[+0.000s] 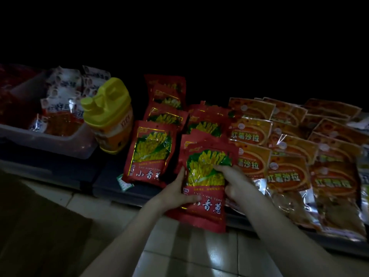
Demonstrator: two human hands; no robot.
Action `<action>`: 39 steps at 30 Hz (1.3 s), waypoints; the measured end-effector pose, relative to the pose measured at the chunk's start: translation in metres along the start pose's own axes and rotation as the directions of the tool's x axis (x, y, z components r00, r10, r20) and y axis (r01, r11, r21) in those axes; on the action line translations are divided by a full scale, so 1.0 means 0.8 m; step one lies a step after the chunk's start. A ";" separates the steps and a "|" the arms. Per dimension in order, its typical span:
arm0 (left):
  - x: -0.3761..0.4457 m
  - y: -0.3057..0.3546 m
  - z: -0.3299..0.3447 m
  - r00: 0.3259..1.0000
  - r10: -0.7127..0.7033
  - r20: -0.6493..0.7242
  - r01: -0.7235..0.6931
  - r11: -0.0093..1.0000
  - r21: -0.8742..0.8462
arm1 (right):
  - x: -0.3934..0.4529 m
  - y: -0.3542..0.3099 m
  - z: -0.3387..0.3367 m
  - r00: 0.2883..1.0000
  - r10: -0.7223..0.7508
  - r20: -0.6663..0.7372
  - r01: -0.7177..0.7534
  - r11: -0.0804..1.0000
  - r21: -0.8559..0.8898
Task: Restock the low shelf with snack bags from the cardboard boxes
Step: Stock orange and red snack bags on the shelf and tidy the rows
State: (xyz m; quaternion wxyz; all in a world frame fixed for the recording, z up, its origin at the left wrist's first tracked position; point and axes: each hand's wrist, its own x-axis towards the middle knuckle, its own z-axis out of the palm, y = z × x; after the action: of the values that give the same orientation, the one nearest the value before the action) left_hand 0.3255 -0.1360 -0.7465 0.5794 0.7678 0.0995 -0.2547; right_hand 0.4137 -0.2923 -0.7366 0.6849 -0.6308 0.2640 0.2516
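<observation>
Both hands hold red snack bag over front edge of low shelf: left hand grip closed on its left edge, right hand grip pinching its right side. Best slide it flat onto red stack behind, edges squared. Second red column just left. Orange bags crowd right side; yellow-lidded jar and plastic tub stand further left. Cardboard box dim at lower left.
</observation>
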 end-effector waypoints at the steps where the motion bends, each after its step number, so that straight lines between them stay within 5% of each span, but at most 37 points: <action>1: 0.006 0.000 -0.002 1.000 0.000 -0.004 0.000 0.999 -0.039 | 0.005 -0.002 0.001 1.000 -0.003 0.003 0.003 1.000 0.003; 8: 0.055 0.031 -0.031 0.984 0.069 -0.164 -0.084 0.993 -0.085 | 0.033 -0.045 0.036 0.969 -0.248 0.004 0.248 0.969 0.016; 13: 0.058 0.010 -0.030 0.978 0.114 -0.172 -0.115 0.993 0.007 | 0.032 -0.019 0.040 0.887 -0.450 -0.102 0.412 0.872 -0.265; 20: 0.043 -0.006 -0.027 0.958 0.159 -0.239 -0.115 0.975 0.190 | 0.002 0.035 0.020 0.883 -0.450 0.131 0.457 0.768 -0.449; 26: 0.025 0.010 -0.021 0.797 0.387 -0.464 -0.283 0.918 0.280 | -0.009 0.024 0.027 0.836 -0.544 0.068 0.494 0.694 -0.523; 29: 0.025 0.031 -0.035 0.748 0.406 -0.526 -0.293 0.912 0.287 | -0.003 -0.012 0.019 0.811 -0.585 -0.018 0.520 0.735 -0.435; 34: 0.069 0.082 -0.065 0.765 0.416 -0.491 -0.316 0.908 0.276 | 0.043 -0.091 0.018 0.750 -0.657 0.077 0.636 0.683 -0.360; 39: 0.136 0.120 -0.090 0.797 0.364 -0.483 -0.293 0.931 0.218 | 0.096 -0.136 0.017 0.818 -0.572 0.067 0.574 0.799 -0.182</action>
State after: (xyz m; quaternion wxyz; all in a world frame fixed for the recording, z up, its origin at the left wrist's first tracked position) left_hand 0.4811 -0.1134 -0.7065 0.5148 0.8496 0.0990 0.0585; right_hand 0.5445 -0.2859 -0.7082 0.6653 -0.7434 0.0325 0.0600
